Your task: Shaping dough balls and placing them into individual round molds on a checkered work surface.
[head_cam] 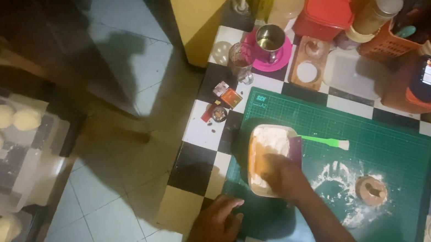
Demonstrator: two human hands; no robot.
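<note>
My right hand (281, 175) is down inside the rectangular flour tub (268, 139) on the green cutting mat (390, 144), fingers curled together in the flour; can't tell if it's gripping anything. My left hand (216, 222) lies flat and empty, fingers together, at the mat's near-left edge. A green brush (326, 142) lies just beside the tub; a round mould (372, 190) sits in spilled flour to its right.

Surface (200, 130): black-and-white checkered. Cutting mat (388, 160): green, gridded. Brush (326, 142): green handle. Saucer (282, 57): pink. Lidded box (324, 13): red. Flour (338, 179): white.
</note>
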